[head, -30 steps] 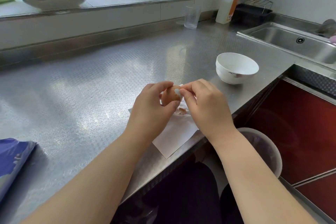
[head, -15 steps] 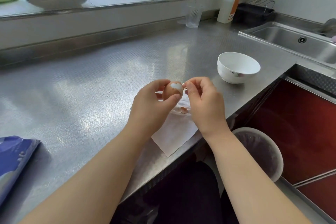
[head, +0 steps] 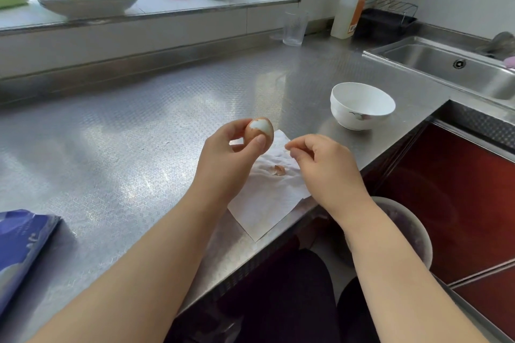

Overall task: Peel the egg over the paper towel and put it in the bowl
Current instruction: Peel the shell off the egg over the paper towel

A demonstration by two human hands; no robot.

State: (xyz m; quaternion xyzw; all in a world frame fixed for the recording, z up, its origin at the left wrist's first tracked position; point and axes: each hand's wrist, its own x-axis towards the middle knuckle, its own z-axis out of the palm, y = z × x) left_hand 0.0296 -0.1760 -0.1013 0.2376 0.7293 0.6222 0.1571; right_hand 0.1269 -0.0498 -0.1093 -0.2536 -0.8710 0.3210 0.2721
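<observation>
Midway through peeling, the left hand (head: 228,159) grips a brown egg (head: 258,133) between thumb and fingers above the paper towel (head: 264,200), one white patch bared at its top. The right hand (head: 323,167), fingers curled together just beside it, may pinch a shell chip (too small to tell). One shell fragment (head: 278,170) lies on the towel; the white bowl (head: 362,106) waits nearby. Next, likely, another pinch at the broken shell edge.
</observation>
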